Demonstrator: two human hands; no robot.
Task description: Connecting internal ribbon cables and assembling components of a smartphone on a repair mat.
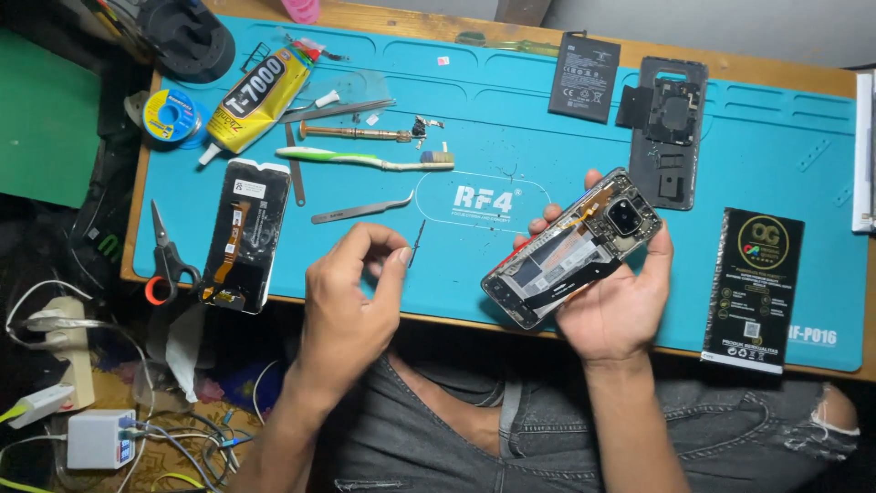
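Note:
My right hand (613, 310) holds an opened smartphone (575, 246) by its lower edge, tilted, back side up, with its camera block and inner boards exposed. My left hand (345, 310) hovers over the front of the blue repair mat (776, 164), thumb and forefinger pinched together. A thin dark pick (417, 242) sits right beside those fingertips; whether they grip it is unclear.
On the mat lie a detached screen (239, 233), curved tweezers (360, 212), a toothbrush (365, 160), a brass screwdriver (356, 134), a glue tube (255, 100), a battery (584, 78), a back cover (671, 132) and a black box (756, 288). Scissors (166, 260) lie left; chargers and cables (96, 436) below.

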